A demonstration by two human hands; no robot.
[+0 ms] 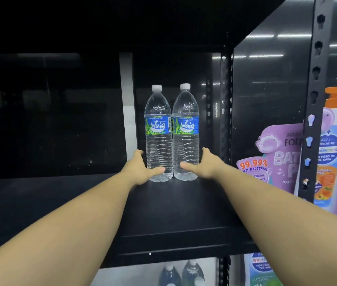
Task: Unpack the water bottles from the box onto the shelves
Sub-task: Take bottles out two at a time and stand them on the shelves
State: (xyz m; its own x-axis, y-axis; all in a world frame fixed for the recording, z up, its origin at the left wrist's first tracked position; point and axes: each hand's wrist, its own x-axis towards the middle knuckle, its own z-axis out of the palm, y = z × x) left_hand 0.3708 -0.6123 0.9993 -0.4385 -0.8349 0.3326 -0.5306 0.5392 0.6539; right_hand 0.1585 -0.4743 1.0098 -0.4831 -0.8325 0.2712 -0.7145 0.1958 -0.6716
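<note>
- Head view: two clear water bottles stand upright and touching side by side, deep on a black shelf point(173, 205), a little toward one o'clock from the centre of the frame. Both have white caps and blue labels.
- The left hand point(140, 169) wraps the base of the left bottle point(159, 133) from its nine o'clock side; the thumb lies across the front and the fingers curl behind, out of sight.
- The right hand point(202, 164) holds the base of the right bottle point(185, 131) from its three o'clock side, thumb across the front, fingers curled round the back.
- Both bottles appear to sit on the shelf surface, so my judgement is that placing is all but done and the hands are about to let go.
- At three o'clock, past the shelf's black upright point(312, 124), stands a purple soap pack point(274, 157) with an orange-capped soap bottle point(334, 129) beside it.
- At six o'clock, under the shelf, the tops of two more bottles point(181, 273) show. The box is not in view.
- Risk: both grips are low on tall bottles; a sideways tug on release could tip one into the other and topple both.
- Risk: the right forearm passes close to the upright, so a careless pull back might brush it or the soap pack.
</note>
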